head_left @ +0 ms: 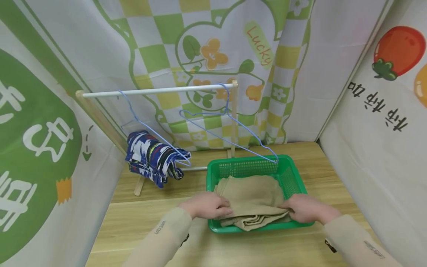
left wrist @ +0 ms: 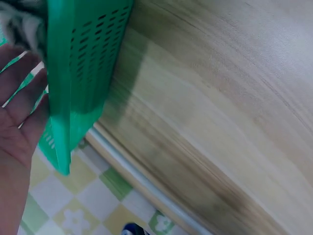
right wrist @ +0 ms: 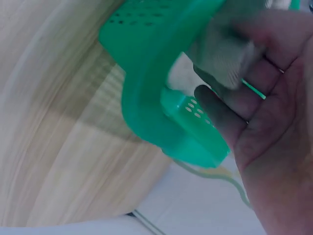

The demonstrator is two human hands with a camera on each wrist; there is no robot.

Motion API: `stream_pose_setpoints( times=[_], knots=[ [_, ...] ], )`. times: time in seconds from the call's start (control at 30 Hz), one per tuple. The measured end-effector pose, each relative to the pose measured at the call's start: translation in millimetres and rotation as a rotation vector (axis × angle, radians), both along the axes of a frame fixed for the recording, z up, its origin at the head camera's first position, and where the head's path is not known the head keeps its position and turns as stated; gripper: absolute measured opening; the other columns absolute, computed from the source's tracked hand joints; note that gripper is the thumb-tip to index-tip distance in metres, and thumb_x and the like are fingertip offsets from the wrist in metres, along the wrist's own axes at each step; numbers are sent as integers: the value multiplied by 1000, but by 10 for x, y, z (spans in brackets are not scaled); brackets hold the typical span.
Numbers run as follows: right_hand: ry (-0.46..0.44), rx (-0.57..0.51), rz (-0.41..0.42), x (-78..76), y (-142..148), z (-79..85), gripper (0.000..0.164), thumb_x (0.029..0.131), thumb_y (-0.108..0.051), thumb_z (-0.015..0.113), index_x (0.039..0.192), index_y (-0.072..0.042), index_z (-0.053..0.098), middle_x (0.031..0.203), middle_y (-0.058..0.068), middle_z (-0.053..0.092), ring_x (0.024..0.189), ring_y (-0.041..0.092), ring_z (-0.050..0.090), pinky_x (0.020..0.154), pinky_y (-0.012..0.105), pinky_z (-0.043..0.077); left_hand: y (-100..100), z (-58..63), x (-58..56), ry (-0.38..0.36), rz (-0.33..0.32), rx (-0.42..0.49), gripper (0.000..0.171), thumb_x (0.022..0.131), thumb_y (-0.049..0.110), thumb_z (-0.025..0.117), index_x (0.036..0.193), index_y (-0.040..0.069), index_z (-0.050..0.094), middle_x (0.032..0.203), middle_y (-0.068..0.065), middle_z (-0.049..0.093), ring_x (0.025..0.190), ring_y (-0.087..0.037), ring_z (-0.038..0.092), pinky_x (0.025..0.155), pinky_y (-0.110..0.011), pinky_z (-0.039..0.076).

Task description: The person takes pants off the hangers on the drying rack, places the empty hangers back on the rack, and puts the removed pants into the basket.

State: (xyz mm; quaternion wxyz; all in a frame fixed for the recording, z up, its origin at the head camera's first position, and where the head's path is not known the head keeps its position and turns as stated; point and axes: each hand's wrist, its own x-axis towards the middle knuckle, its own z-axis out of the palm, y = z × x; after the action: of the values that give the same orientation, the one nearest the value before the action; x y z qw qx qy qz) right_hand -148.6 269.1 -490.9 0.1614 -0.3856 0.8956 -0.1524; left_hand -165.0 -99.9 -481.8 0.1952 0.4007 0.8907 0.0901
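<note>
A folded khaki garment point(head_left: 250, 193) lies in the green plastic basket point(head_left: 211, 174), its layered edge turned toward me. At its left side, my left hand point(head_left: 207, 205) pinches the near edge of the cloth. My right hand point(head_left: 305, 208) pinches the opposite end, over the basket's right rim. In the left wrist view, the left hand's fingers reach over the rim to the cloth point(left wrist: 29, 32), whose upper part is cut off. The right wrist view is blurred, with cloth point(right wrist: 227, 61) between the right thumb and fingers.
Behind the basket stands a rack with a white rail point(head_left: 156, 90) and wooden posts. Two blue wire hangers hang from it; the right hanger point(head_left: 230, 141) reaches down to the basket's back rim. A folded blue patterned garment point(head_left: 153, 154) hangs on the left. Printed curtains point(head_left: 213, 48) enclose the wooden table point(head_left: 146, 222).
</note>
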Motion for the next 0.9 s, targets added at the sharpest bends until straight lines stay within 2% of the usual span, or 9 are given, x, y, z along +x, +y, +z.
stream_pose_setpoints(
  times=[0.1, 0.17, 0.23, 0.43, 0.53, 0.73, 0.83, 0.9],
  knots=[
    [-83, -11, -69, -12, 23, 64, 44, 84, -3, 58, 125, -1, 72, 60, -13, 55, 47, -2, 27, 47, 18, 33, -108, 66, -9, 43, 28, 72, 54, 106, 53, 43, 135, 14, 68, 138, -3, 66, 130, -21, 60, 109, -40, 50],
    [-90, -24, -98, -27, 26, 96, 44, 85, -7, 58, 126, 2, 71, 51, -19, 33, 43, -4, 19, 42, 17, 27, -182, 125, -8, 70, 47, 96, 54, 106, 52, 44, 136, 14, 67, 140, -5, 64, 130, -24, 60, 109, -43, 50],
    [-65, -46, -105, -42, 17, 124, 42, 88, -9, 58, 126, 3, 70, 48, -21, 23, 40, -6, 15, 38, 15, 23, -253, 189, -5, 91, 72, 108, 54, 106, 52, 44, 138, 15, 66, 143, -5, 62, 131, -25, 60, 108, -46, 50],
    [-5, -119, -96, -75, -85, 203, 38, 95, -8, 58, 130, 4, 67, 47, -22, 20, 40, -8, 12, 37, 10, 19, -490, 372, 16, 125, 159, 179, 52, 106, 52, 45, 142, 19, 63, 146, -1, 59, 134, -24, 57, 111, -46, 48],
    [20, -152, -89, -90, -158, 251, 38, 95, -8, 58, 131, 2, 67, 48, -22, 21, 39, -9, 13, 37, 10, 21, -611, 463, 36, 157, 181, 227, 52, 106, 51, 45, 143, 18, 62, 147, -4, 59, 134, -26, 57, 111, -47, 47],
    [41, -193, -68, -148, -300, 359, 36, 100, -11, 60, 134, 1, 65, 53, -16, 37, 38, -9, 17, 40, 15, 35, -841, 643, 98, 255, 245, 284, 50, 105, 46, 50, 143, 16, 61, 145, -7, 60, 132, -29, 59, 110, -49, 48],
    [62, -203, -52, -180, -372, 432, 36, 101, -12, 61, 134, 2, 65, 61, -12, 53, 39, -8, 17, 45, 17, 38, -971, 718, 116, 306, 279, 312, 47, 104, 43, 54, 143, 16, 61, 144, -5, 61, 129, -29, 61, 108, -49, 50],
    [79, -214, -40, -203, -431, 477, 36, 102, -13, 60, 134, 3, 64, 72, -4, 67, 41, -9, 20, 48, 17, 41, -1064, 744, 116, 349, 295, 333, 45, 104, 40, 56, 142, 17, 62, 142, -4, 63, 126, -29, 63, 105, -50, 52]
  ],
)
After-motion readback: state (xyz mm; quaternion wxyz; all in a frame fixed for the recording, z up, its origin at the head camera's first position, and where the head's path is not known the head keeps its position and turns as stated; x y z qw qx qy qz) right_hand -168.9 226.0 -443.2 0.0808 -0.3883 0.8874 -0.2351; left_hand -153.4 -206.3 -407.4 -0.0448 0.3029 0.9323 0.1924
